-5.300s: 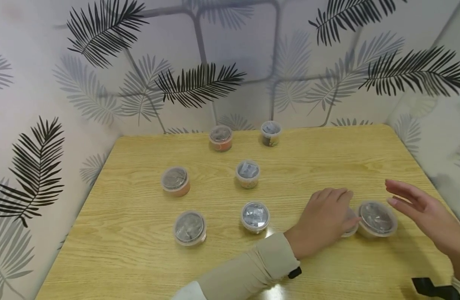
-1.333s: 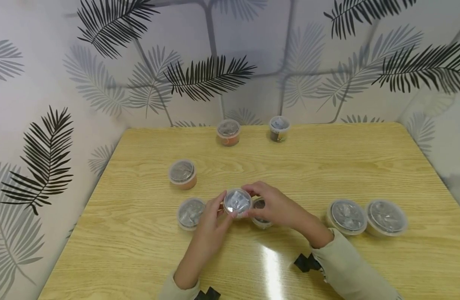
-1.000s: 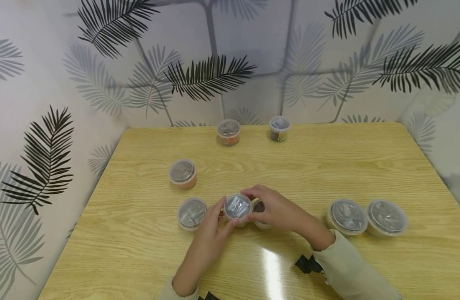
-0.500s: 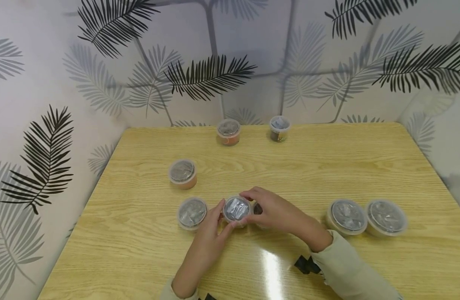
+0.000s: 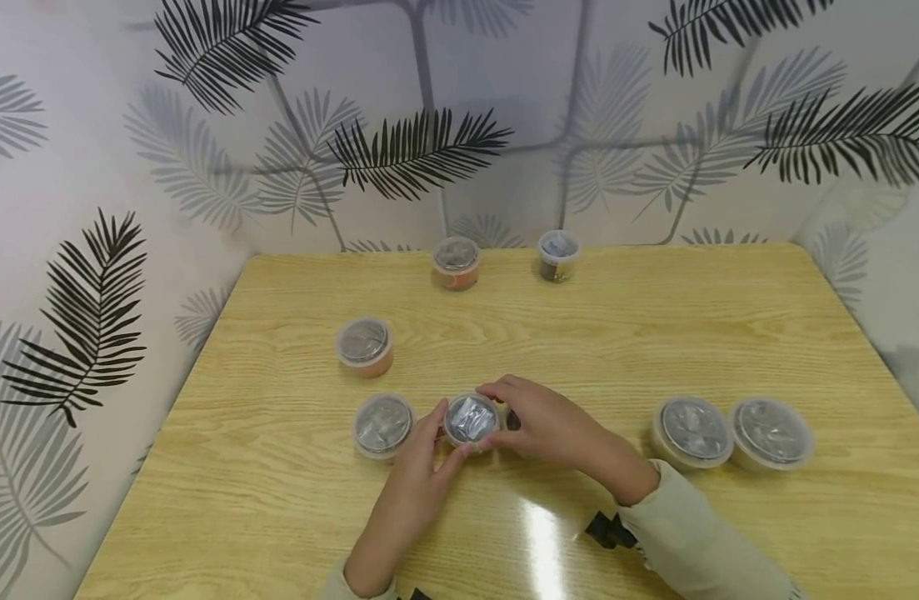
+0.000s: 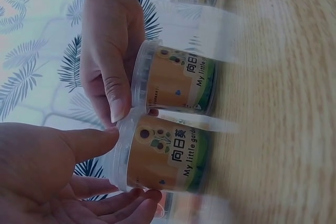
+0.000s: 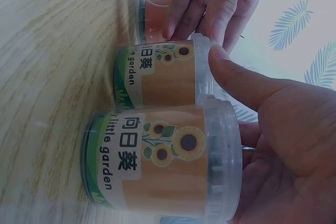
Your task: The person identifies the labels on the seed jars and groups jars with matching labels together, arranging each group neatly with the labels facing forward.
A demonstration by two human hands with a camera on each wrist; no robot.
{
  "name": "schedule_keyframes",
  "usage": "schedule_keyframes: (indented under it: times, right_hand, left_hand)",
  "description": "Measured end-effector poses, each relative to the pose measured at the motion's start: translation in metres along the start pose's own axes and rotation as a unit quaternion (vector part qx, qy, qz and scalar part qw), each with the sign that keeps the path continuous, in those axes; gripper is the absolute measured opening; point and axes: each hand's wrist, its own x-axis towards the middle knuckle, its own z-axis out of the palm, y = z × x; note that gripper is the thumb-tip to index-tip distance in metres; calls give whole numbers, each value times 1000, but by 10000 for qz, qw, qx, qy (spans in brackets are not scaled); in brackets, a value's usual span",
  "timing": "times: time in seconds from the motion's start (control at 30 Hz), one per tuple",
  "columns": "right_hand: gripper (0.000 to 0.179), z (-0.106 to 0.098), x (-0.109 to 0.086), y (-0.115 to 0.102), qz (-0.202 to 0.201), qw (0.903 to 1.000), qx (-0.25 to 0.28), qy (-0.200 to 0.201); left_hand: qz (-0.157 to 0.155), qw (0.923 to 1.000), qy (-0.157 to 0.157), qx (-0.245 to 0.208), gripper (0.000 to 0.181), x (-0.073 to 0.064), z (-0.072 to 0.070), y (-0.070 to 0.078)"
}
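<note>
Between my two hands stands a small plastic cup (image 5: 471, 419) with a clear lid, a sunflower label and the words "My little garden". My left hand (image 5: 417, 483) grips its left side near the lid, thumb in front and fingers behind. From the other side my right hand (image 5: 552, 425) pinches the lid edge with thumb and fingers. A matching sunflower cup (image 7: 168, 156) stands close beside it, under the right palm and mostly hidden in the head view. In the left wrist view both cups' bases are at the wooden tabletop (image 6: 273, 129).
Left of my left hand stands another lidded cup (image 5: 383, 425), with an orange cup (image 5: 365, 346) behind it. A red-orange cup (image 5: 456, 262) and a dark-labelled cup (image 5: 558, 255) are at the back edge by the wall. Two wider cups (image 5: 694, 432) sit together at right.
Both hands came from the right-hand cups to the middle. The rear middle cup was brought forward, lowered beside its match, and shifted slightly left; its grip is unchanged over the last second.
</note>
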Motion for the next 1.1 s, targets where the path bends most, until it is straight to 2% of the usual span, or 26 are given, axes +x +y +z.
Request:
schedule_keyframes:
  times: [0.13,0.3,0.47,0.53,0.6,0.7,0.83,1.0,1.1]
  right_hand:
    - [69,-2,-2,1,-38,10000,52,5]
    - [73,-5,-6,2,-57,9999,104,23]
    - [74,-14,-15,1,105,9998,170,85]
    - [72,-21,-21,0,127,9998,143,70]
    - [68,-31,-27,0,109,9999,83,45]
    - [64,-48,-36,-2,98,9999,29,29]
    - [59,-69,-42,-2,171,9998,39,85]
    - [56,-100,-44,-1,245,9996,-103,81]
    - [56,-122,-43,3,274,9994,-195,109]
  left_hand:
    - [23,10000,-49,-58,67,0,0,1]
    - [-189,9995,-238,8,68,-1,-3,4]
    - [-563,9960,-517,471,72,-2,-17,14]
    - [-590,9942,-575,692,69,-3,-26,21]
    - [-377,9935,-565,909,65,0,-36,29]
    - [212,9902,-415,1313,59,9,-49,46]
    - [912,9797,-291,1762,52,30,-61,71]
    - [1390,9675,-656,2009,48,57,-66,97]
    - [1462,9637,-999,2000,48,76,-65,109]
